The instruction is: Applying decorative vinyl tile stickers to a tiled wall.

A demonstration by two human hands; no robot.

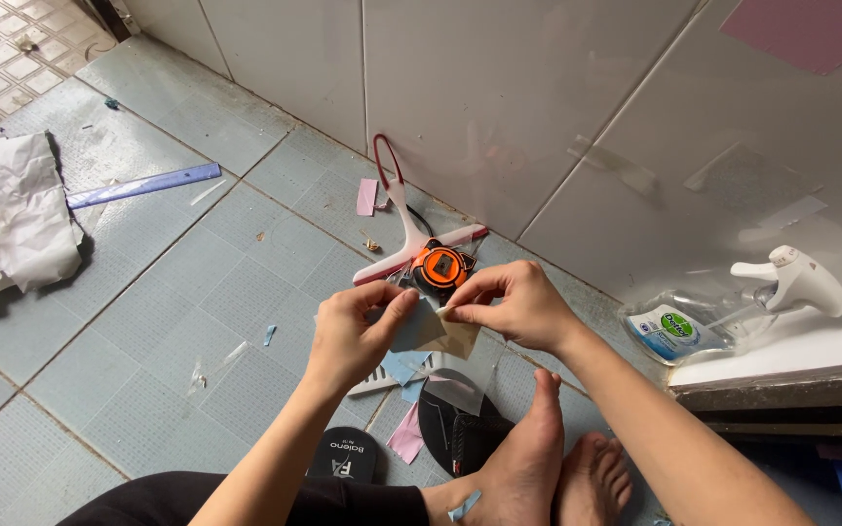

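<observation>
Tiles of pale grey-blue cover the floor (148, 321), meeting a wall (499, 107) of large white glossy tiles; a pink rectangle (811, 29) is stuck on that wall, well above and to the right of the orange tape measure (440, 266), which lies on the floor at the wall's foot. Just left of the tape measure lies a white squeegee (403, 229) with a red loop handle, touching it. Far left of the tape measure sits crumpled white paper (7, 219), with a blue ruler (144, 185) beside it. Right of the tape measure, a clear spray bottle (733, 307) with a white trigger head lies on its side against a white ledge (830, 341); its label is an oval of green, blue and white. Small scraps of pink and blue paper are scattered just below the tape measure, by a black sandal (460, 424) and the person's bare feet (548, 458).

Just in front of the tape measure, both hands hold a small card piece (436, 331), grey-blue on the left half and tan on the right. The left hand (353, 331) pinches its left part between thumb and fingers; the right hand (514, 307) pinches its upper right edge with fingertips closed on it. The piece is held off the floor, between the two hands.
</observation>
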